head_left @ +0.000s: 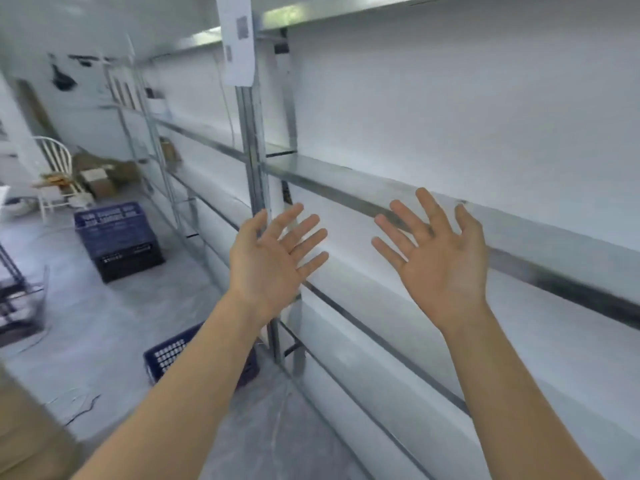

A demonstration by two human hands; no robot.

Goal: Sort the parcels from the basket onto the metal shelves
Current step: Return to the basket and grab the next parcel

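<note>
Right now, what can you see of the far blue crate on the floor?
The crate is dark blue plastic with perforated, slotted walls, a lighter blue upper part and a darker lower band. It stands upright on the grey floor, beside the foot of the metal shelves, apart from the nearer crate. Its contents are not visible from here. Nothing touches it; both hands are empty and well away.

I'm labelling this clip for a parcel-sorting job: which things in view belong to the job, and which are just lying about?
Belongs to the job:
- metal shelves
- blue basket by the left forearm
- left hand and right hand, both open and empty

Just lying about:
- second blue crate farther off (contents not visible)
- white chair
- cardboard boxes
- paper sheet on the upright
</note>
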